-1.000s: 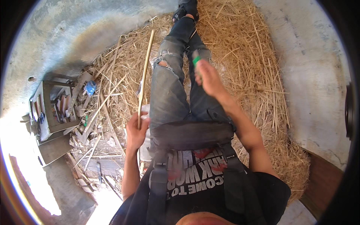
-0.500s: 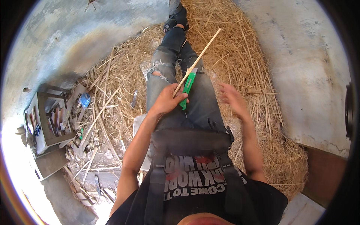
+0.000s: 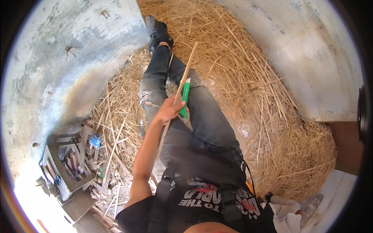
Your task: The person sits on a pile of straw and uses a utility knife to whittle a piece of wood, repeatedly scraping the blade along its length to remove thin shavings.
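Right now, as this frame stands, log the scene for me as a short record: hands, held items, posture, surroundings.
Left hand: the left hand grips a wooden strip and a green utility knife together
Right hand: not in view
Knife: on the right side of the strip, blade showing at its far end
Strip: slanting, upper end leaning right
Posture: legs in torn jeans stretched out ahead
Ground: loose straw around the legs
Left side: box-like frame holding assorted items; blue object beside it, kind unclear
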The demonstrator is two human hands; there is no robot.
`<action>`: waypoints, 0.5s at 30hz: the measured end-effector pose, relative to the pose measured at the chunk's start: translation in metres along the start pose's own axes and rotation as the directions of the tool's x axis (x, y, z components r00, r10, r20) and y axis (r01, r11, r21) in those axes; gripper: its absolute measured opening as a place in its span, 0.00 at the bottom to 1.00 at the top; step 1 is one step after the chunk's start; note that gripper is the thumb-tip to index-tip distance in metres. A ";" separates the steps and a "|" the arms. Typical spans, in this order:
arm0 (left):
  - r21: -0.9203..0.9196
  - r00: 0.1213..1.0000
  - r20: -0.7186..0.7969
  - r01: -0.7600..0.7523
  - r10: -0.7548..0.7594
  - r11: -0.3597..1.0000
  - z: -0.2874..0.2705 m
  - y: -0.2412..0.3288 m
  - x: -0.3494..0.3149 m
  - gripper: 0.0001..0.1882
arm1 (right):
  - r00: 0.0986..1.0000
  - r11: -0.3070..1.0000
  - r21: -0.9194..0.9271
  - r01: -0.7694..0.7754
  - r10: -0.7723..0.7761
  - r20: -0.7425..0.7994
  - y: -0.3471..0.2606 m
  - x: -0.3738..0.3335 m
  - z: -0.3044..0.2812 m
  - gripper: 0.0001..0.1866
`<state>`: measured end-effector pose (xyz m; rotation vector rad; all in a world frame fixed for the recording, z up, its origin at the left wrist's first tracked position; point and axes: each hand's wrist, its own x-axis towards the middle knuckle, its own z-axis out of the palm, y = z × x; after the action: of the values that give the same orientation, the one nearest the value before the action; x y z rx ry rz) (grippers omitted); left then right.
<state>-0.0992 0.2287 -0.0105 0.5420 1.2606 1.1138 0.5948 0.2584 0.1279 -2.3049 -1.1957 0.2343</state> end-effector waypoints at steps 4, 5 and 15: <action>0.017 1.000 0.028 -0.001 0.001 1.000 0.002 -0.002 -0.008 0.11 | 0.997 0.997 0.014 0.079 -0.079 0.011 -0.024 -0.016 0.017 0.31; 0.018 0.998 0.056 0.007 -0.008 1.000 0.000 -0.001 -0.007 0.12 | 0.996 0.996 0.018 0.089 -0.089 0.007 -0.024 -0.021 0.021 0.31; 0.024 0.998 0.056 0.006 -0.007 1.000 -0.020 -0.003 -0.023 0.14 | 0.971 0.974 0.027 0.225 -0.222 -0.091 -0.050 -0.046 0.017 0.29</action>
<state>-0.1151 0.2022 -0.0081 0.5832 1.2277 1.0725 0.5253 0.2509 0.1360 -2.1039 -1.3805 0.0718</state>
